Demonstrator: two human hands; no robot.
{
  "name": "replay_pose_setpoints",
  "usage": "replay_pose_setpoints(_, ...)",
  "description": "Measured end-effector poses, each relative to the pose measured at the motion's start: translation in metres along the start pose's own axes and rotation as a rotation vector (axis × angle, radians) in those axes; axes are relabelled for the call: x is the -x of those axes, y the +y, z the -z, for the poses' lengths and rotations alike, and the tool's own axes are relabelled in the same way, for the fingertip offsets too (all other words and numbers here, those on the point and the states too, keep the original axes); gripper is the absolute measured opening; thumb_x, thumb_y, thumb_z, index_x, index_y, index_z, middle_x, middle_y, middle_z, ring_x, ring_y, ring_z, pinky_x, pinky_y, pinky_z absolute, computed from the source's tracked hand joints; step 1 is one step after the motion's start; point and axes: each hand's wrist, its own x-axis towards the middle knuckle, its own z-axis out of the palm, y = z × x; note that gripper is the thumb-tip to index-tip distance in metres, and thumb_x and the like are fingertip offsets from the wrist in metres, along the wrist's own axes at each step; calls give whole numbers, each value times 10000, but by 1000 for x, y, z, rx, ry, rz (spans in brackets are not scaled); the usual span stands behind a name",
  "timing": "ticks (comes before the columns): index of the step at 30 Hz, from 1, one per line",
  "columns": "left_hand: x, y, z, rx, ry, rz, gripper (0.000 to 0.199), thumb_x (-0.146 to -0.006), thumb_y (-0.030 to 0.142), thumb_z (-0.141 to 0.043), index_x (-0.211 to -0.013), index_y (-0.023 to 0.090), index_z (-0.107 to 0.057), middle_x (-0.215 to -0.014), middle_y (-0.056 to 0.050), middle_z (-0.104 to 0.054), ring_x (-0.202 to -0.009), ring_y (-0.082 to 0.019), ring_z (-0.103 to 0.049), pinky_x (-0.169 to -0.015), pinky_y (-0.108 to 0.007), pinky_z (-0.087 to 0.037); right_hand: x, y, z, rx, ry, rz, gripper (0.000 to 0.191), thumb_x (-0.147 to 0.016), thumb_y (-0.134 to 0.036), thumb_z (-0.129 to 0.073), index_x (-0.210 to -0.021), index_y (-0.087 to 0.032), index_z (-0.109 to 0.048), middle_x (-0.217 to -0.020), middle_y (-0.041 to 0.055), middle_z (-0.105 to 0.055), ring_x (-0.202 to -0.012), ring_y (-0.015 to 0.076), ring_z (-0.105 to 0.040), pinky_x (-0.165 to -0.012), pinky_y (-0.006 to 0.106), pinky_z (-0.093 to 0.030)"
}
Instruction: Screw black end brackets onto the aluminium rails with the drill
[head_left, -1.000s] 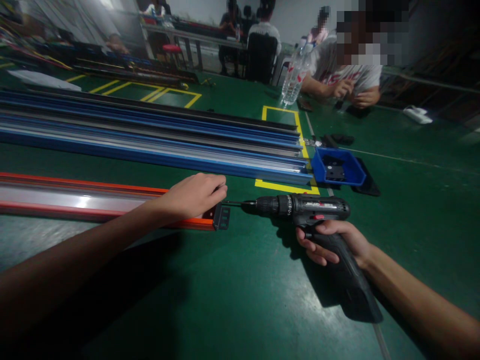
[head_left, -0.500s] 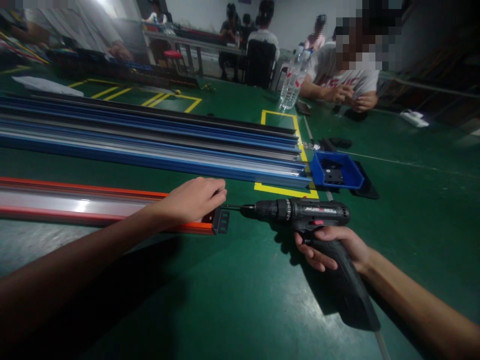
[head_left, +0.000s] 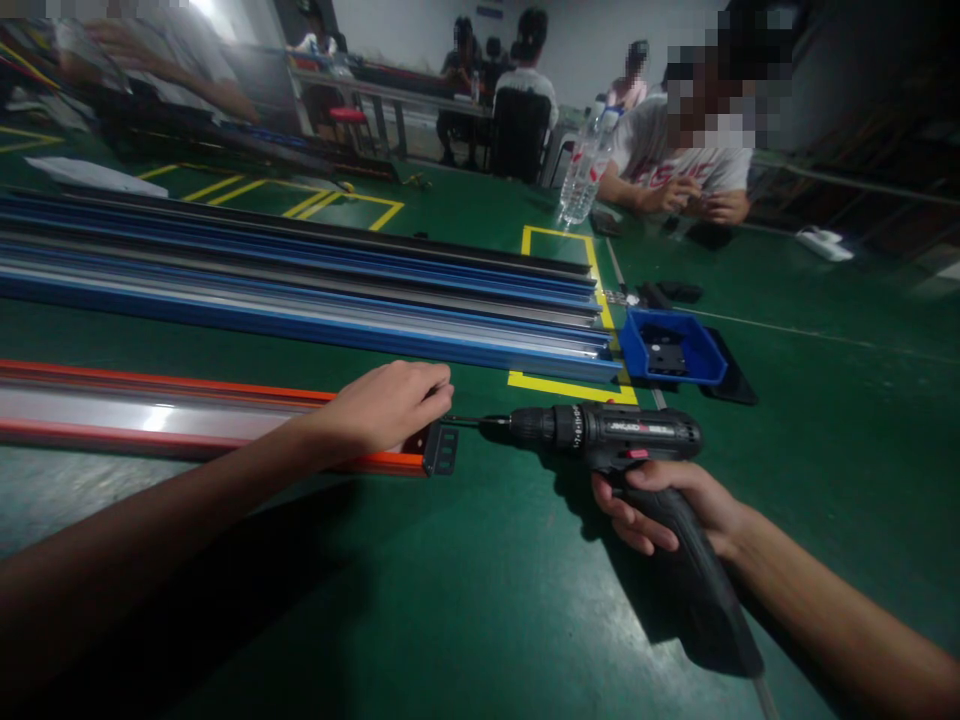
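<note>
One black pistol-shaped drill [head_left: 637,428] is clasped by the right hand [head_left: 701,490]. Over an orange-edged channel [head_left: 150,412], left hand [head_left: 386,405] fingers are curled, grip hidden.

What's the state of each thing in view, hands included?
Drill: gripped in right hand, bit toward orange rail; running or not, can't tell.
Orange rail: lying flat.
End plate: at the rail's end; fastening unclear.
Left hand: over the rail's end, fingers curled.
Blue rails: lying side by side.
Blue bin: open, black parts inside.
Bottles: upright.
</note>
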Motion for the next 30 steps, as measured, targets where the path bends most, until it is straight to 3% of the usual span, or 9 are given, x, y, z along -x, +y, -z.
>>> replay_pose_setpoints(30, 1, -3, -3, 13, 9, -26, 340, -1011, 413, -374, -771, 214, -510, -776, -23, -614, -690, -169, -514, -628, -317, -258, 1, 0, -3, -13, 26, 2, 291, -888, -284, -607, -981, -38, -732, -702, 37, -658, -411, 48, -510, -534, 212, -515)
